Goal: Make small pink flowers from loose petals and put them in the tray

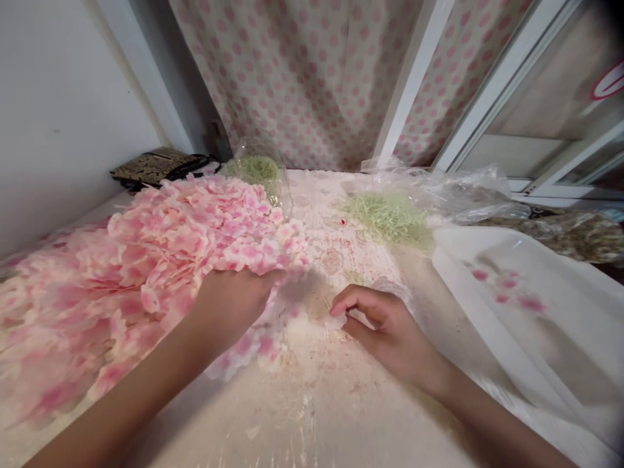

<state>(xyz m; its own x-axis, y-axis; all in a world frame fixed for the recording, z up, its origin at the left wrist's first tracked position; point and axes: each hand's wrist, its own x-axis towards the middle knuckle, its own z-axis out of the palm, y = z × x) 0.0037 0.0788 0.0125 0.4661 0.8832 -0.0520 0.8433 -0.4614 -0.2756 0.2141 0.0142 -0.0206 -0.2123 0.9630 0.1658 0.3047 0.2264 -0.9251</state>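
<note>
Presently, left hand (231,309) sunk into pink fabric petals (160,260), grip unclear; right hand (387,328) curled, pale petal (337,320) against it, grasp unconfirmed.

Both hands bare, mid-frame, close but not touching. Left hand (231,309) at about 8 o'clock of centre, palm down, fingers (266,281) extended toward 3 o'clock, tips blurred. Right hand (385,328) to its 3 o'clock, fingers (358,298) curled, thumb tucked under. Left forearm (121,403) enters from 7 o'clock, right forearm (492,422) from 5 o'clock.
</note>
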